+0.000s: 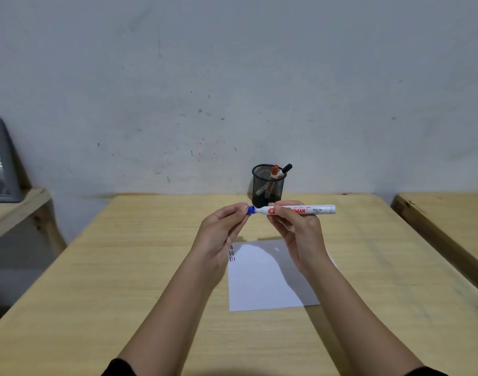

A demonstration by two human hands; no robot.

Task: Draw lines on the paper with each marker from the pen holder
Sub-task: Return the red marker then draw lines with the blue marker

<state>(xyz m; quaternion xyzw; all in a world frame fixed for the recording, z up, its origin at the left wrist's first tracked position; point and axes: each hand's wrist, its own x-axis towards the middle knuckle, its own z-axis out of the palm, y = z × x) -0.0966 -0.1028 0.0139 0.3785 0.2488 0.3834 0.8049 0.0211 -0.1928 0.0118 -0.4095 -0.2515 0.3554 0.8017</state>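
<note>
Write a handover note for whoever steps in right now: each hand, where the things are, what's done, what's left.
Left hand: fingertips pinch the blue cap at the marker's end; whether it is going on or coming off cannot be told.
Right hand: grips the white marker by its barrel, held level above the table.
Pen holder: black mesh, at the far table edge, with a red-capped and a black-capped marker inside.
Paper: lies flat under the hands, with short dark and red lines at its upper left corner.
Done: some lines drawn.
Left: cannot tell which markers remain; check the blue one.

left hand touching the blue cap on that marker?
Touching. Head view: left hand fingertips pinch the blue cap of the marker; right hand grips the barrel.
</note>
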